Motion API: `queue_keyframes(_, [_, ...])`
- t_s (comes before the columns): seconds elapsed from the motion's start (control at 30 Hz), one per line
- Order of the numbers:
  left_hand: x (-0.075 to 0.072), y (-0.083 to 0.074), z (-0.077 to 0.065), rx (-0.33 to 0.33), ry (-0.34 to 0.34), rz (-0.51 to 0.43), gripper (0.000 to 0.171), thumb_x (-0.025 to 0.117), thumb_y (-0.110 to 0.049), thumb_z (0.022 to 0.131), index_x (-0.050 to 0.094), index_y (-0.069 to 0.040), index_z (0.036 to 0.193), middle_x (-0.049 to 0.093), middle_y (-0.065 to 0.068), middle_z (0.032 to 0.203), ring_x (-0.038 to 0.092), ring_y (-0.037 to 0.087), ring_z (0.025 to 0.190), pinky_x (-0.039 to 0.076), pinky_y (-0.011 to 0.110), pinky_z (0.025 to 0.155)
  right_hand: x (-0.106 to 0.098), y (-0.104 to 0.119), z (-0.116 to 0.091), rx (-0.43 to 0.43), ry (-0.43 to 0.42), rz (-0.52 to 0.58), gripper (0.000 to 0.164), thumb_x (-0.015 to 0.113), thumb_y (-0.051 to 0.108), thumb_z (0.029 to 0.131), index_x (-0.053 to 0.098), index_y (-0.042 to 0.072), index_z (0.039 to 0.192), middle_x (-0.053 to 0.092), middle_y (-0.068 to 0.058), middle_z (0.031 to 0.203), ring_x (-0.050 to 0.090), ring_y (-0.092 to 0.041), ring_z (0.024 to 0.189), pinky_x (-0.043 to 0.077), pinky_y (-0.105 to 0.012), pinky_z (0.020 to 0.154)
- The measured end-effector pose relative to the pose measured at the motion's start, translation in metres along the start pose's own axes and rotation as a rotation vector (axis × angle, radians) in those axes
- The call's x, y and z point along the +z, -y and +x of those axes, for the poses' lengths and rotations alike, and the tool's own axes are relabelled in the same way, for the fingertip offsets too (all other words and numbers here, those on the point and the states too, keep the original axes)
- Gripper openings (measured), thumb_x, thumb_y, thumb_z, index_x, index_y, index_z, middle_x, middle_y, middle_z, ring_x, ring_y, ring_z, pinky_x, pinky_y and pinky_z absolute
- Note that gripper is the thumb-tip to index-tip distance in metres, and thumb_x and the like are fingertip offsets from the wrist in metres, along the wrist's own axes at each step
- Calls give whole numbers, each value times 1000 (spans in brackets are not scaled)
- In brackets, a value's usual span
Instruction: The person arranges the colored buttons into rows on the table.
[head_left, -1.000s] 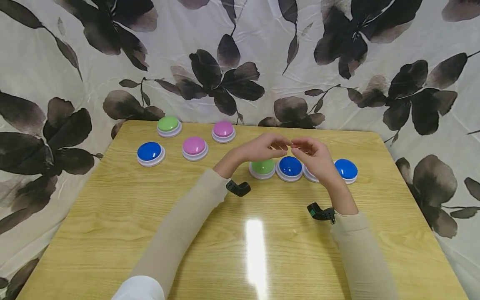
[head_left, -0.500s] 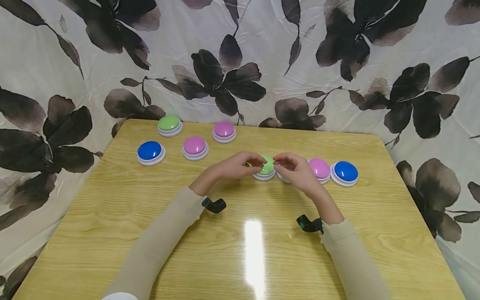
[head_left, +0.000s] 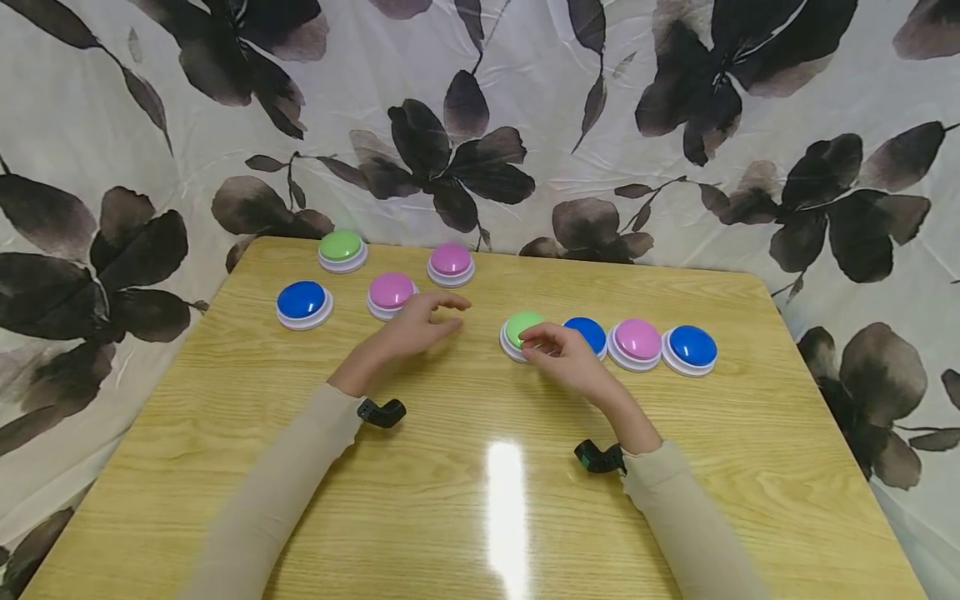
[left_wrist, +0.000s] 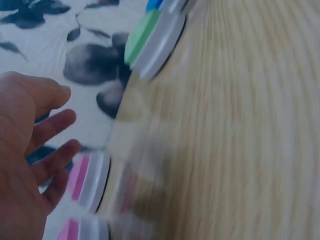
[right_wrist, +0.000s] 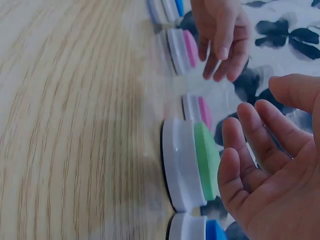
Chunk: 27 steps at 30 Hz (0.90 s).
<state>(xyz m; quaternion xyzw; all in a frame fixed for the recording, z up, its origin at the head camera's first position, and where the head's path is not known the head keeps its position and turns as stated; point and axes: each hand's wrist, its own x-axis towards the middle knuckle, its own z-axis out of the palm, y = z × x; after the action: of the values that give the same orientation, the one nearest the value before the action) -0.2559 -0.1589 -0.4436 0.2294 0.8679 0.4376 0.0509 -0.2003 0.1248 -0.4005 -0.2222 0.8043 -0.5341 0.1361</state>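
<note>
My left hand (head_left: 416, 329) hovers beside a pink push button (head_left: 390, 289), partly covering its white base in the head view. Its fingers are loosely bent and hold nothing; the left wrist view shows the empty palm (left_wrist: 20, 145). My right hand (head_left: 566, 360) is over a green button (head_left: 521, 327), hiding part of it, with relaxed, empty fingers. In the right wrist view that green button (right_wrist: 204, 160) stands right next to the fingers. From the green one, a row runs right: a blue button (head_left: 587, 332), a pink button (head_left: 637, 338) and another blue button (head_left: 692, 345).
Left of the row stand a blue button (head_left: 302, 299), a green button (head_left: 341, 245) and a second pink button (head_left: 451, 259). The wooden table (head_left: 420, 500) ends at a floral cloth (head_left: 585, 158) hung behind it. Each wrist wears a black camera.
Both hands were close together above the row. They have drawn apart and moved left, the left hand farther, toward the pink buttons. The buttons stay where they were.
</note>
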Motion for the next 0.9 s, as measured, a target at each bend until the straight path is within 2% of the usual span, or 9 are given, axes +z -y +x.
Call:
queue_keyframes(0.13, [-25,17,-6,-1,-89,92,33,68,-13,91,64,-2,122,62,10,123,51,29,119,39,48,102,5,-1,3,6,33,-8,26,60,3,95,61,-11,117,63,-25,109,59,-36,96,50,-33,78])
queue_keyframes(0.2, [-38,25,-9,-27,-132,121,35,71,-14,89,64,-3,121,61,12,123,51,30,116,41,48,100,8,-6,6,16,48,-9,26,60,4,95,61,-10,118,63,-25,110,59,-37,96,50,-33,77])
queue_keyframes(0.27, [-49,34,-11,-56,-186,123,38,73,-14,87,64,-2,122,59,13,126,51,31,114,43,48,97,12,-16,10,21,63,3,27,60,4,96,60,-10,119,62,-26,111,59,-37,97,49,-35,78])
queue_keyframes(0.43, [-64,54,-16,-156,-270,103,55,77,-18,85,55,-2,132,49,15,138,41,32,129,34,50,107,19,-37,18,24,80,10,29,61,11,97,61,-6,121,64,-21,112,59,-30,97,49,-35,81])
queue_keyframes(0.53, [-66,62,-19,-239,-264,89,65,78,-23,84,48,-4,139,41,16,144,33,34,136,28,52,110,22,-40,20,23,95,3,31,62,15,96,61,-3,122,65,-15,110,60,-24,96,50,-33,81])
queue_keyframes(0.67, [-65,68,-21,-335,-229,26,77,78,-25,84,37,-6,146,31,19,150,26,39,139,28,53,110,29,-39,27,16,114,-17,31,63,17,96,62,-1,122,66,-8,107,61,-20,95,51,-33,81])
queue_keyframes(0.77, [-66,74,-22,-348,-232,-31,83,78,-24,84,31,-4,149,28,21,152,26,41,139,27,52,110,38,-36,41,-2,106,-50,30,63,15,96,63,-1,120,67,-6,105,61,-19,93,50,-33,81])
queue_keyframes(0.9, [-67,82,-21,-343,-223,-42,87,79,-24,83,29,-1,149,29,20,152,29,39,138,26,49,112,52,-28,62,-10,95,-73,30,64,15,95,63,0,121,66,-7,109,61,-17,95,51,-31,82])
